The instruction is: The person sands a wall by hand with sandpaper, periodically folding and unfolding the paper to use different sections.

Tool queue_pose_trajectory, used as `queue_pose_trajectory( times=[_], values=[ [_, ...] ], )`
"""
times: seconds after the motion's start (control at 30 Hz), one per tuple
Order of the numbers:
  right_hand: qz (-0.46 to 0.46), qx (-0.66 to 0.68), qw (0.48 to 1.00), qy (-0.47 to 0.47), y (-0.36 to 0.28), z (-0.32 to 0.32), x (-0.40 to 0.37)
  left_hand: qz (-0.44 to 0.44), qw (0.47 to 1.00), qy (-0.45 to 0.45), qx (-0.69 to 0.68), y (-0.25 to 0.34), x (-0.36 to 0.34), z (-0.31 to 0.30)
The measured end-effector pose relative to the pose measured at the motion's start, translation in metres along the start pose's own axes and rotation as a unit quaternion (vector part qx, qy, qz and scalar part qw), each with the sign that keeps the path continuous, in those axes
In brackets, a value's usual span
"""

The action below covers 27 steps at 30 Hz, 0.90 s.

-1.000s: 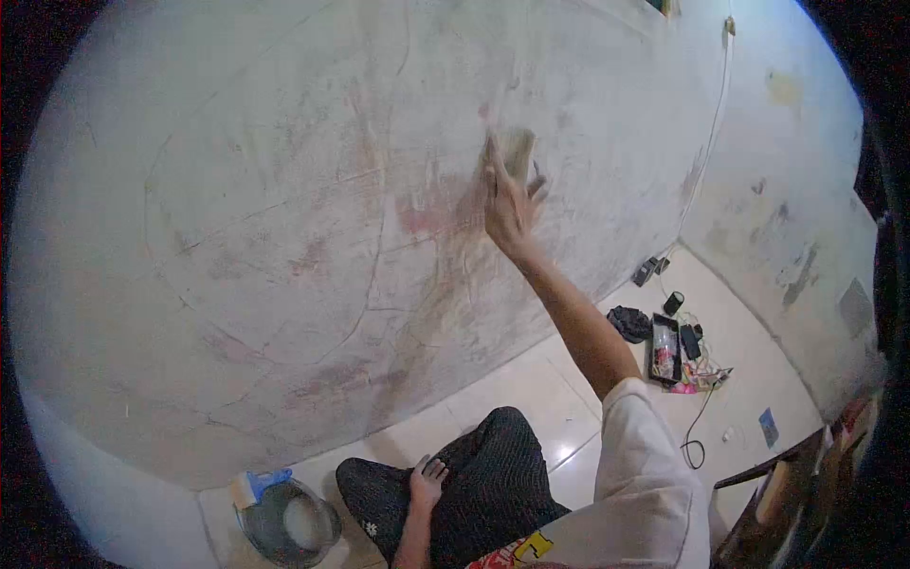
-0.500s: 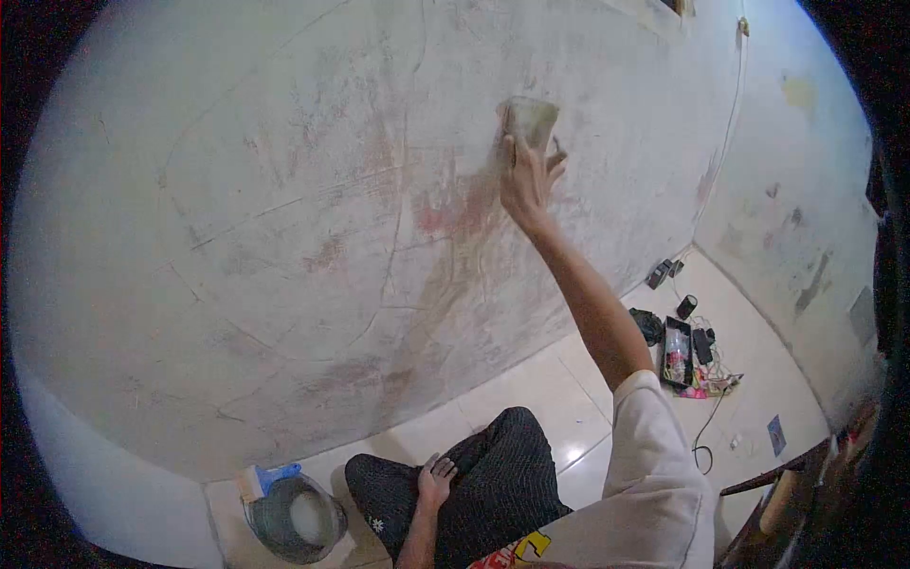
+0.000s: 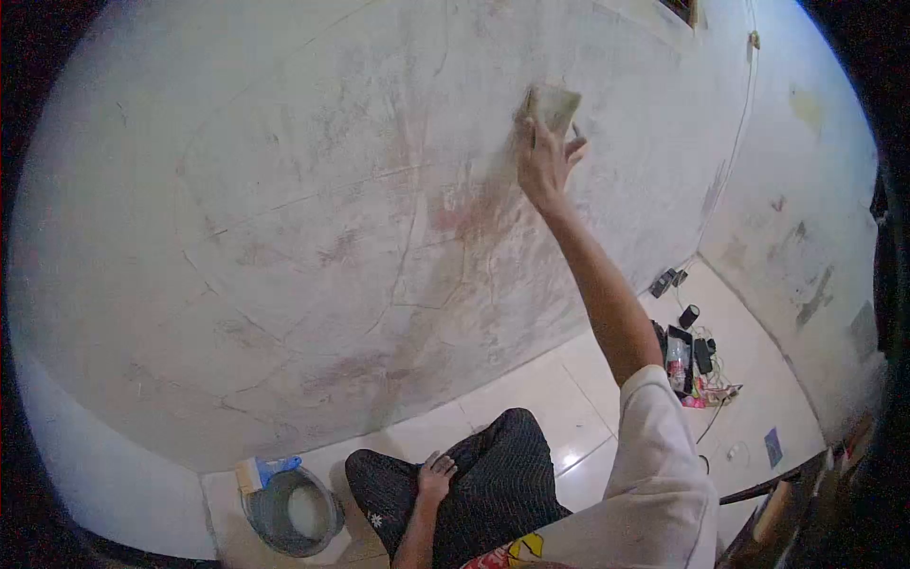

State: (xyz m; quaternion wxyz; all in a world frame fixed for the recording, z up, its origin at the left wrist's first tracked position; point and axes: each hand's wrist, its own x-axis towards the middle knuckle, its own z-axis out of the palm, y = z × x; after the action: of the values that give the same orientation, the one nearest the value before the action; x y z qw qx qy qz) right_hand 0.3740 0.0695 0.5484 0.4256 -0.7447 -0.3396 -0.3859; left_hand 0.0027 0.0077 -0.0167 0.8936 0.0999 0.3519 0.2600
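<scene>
Right hand: We reach our right hand (image 3: 545, 163) up and forward, the bare arm stretched out of a loose white short sleeve (image 3: 664, 455).
Right fingers: The fingers (image 3: 536, 133) lie spread and nearly straight over the lower part of the pale rectangular block (image 3: 555, 104), with the thumb (image 3: 574, 148) stuck out to the side. They press the block flat rather than wrap around it.
Block: It sits flat against the scuffed off-white plaster wall (image 3: 284, 237), high up and towards the wall's right edge, close to the room corner. Its top edge shows above our fingertips.
Wall: Fine cracks and reddish-pink smears run across it. The strongest smear lies just below and left of the right hand.
Left hand: Our left hand (image 3: 434, 472) rests on the knee of our dark patterned trousers (image 3: 493, 474). Its fingers are loosely laid out and hold nothing.
Floor: Glossy white tiles (image 3: 531, 398) meet the wall's bottom edge. We sit on them with that knee pointing at the wall.
Bucket: A round grey bucket (image 3: 275, 517) with something whitish inside stands at the floor's edge against the wall, left of our knee. A small blue-and-white object (image 3: 265, 467) lies between it and the wall. We cannot tell what it is.
Corner clutter: Near the floor's right corner lie a black tray (image 3: 679, 353), a small black cylinder (image 3: 689, 315), a dark power strip (image 3: 663, 282) and loose cables. All of it is well apart from both hands.
Cable: A thin white cable (image 3: 749, 114) runs up the wall beside the room corner.
</scene>
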Motion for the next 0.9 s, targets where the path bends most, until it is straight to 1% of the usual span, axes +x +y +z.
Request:
queue_pose_trajectory(
  times=[0.03,0.07,0.1,0.17,0.2,0.23,0.27,0.3,0.33,0.4,0.43,0.5,0.57,0.6,0.67,0.7,0.77,0.87,0.9],
  values=[
    [0.009,-0.014,1.0,-0.023,-0.003,-0.007,0.008,0.003,1.0,-0.023,-0.013,-0.002,-0.003,0.001],
    [-0.011,-0.011,0.999,0.036,0.0,-0.001,0.007,0.002,1.0,-0.024,-0.015,-0.003,-0.003,0.002],
    [-0.013,-0.013,0.999,0.034,0.004,0.001,-0.001,0.0,1.0,-0.018,-0.019,-0.002,-0.002,0.002],
    [-0.056,0.003,0.998,0.003,0.018,0.002,-0.027,-0.007,0.999,-0.015,-0.027,-0.005,-0.006,0.003],
    [-0.093,0.009,0.996,0.016,0.023,0.004,-0.046,-0.005,1.0,-0.005,-0.018,-0.003,-0.006,0.003],
    [-0.096,0.007,0.995,0.018,0.024,0.002,-0.064,-0.002,1.0,0.004,-0.008,-0.002,-0.006,0.006],
    [-0.089,0.006,0.996,0.002,0.023,0.0,-0.081,-0.009,1.0,0.028,-0.008,-0.001,-0.01,0.013],
    [-0.08,0.006,0.997,-0.014,0.021,-0.001,-0.09,-0.009,1.0,0.025,-0.006,0.0,-0.011,0.013],
    [-0.078,0.005,0.997,-0.01,0.015,-0.003,-0.09,-0.008,1.0,0.012,-0.008,-0.001,-0.011,0.01],
    [0.003,0.017,0.998,-0.068,0.005,-0.008,-0.084,-0.004,1.0,-0.006,-0.01,0.0,-0.009,0.006],
    [0.001,0.017,0.998,-0.065,0.006,-0.003,-0.071,-0.006,1.0,-0.008,-0.009,-0.002,-0.008,0.005],
    [-0.059,0.057,0.99,0.113,0.012,0.017,-0.015,-0.006,1.0,-0.013,-0.005,-0.003,-0.001,0.0],
    [-0.01,0.032,0.999,0.016,0.005,-0.003,0.037,0.027,0.994,-0.105,-0.014,-0.01,0.003,-0.015],
    [-0.008,0.031,0.999,0.013,0.0,-0.015,0.044,0.025,0.994,-0.101,-0.015,-0.013,0.01,-0.021],
    [0.021,-0.032,0.999,-0.02,-0.006,-0.03,0.05,0.005,0.998,-0.059,-0.036,-0.016,0.018,-0.024],
    [0.019,-0.032,0.999,-0.024,-0.002,-0.026,0.041,0.004,0.998,-0.057,-0.041,-0.019,0.018,-0.029],
    [-0.073,0.014,0.997,-0.002,0.015,-0.011,0.009,-0.005,1.0,-0.025,-0.008,-0.009,0.007,-0.008],
    [-0.082,-0.025,0.996,0.01,0.01,-0.006,-0.059,-0.009,1.0,-0.005,0.001,-0.006,0.0,0.001],
    [-0.053,0.005,0.998,-0.034,0.002,-0.012,-0.075,-0.012,1.0,0.008,0.008,-0.004,-0.001,0.003]
  ],
)
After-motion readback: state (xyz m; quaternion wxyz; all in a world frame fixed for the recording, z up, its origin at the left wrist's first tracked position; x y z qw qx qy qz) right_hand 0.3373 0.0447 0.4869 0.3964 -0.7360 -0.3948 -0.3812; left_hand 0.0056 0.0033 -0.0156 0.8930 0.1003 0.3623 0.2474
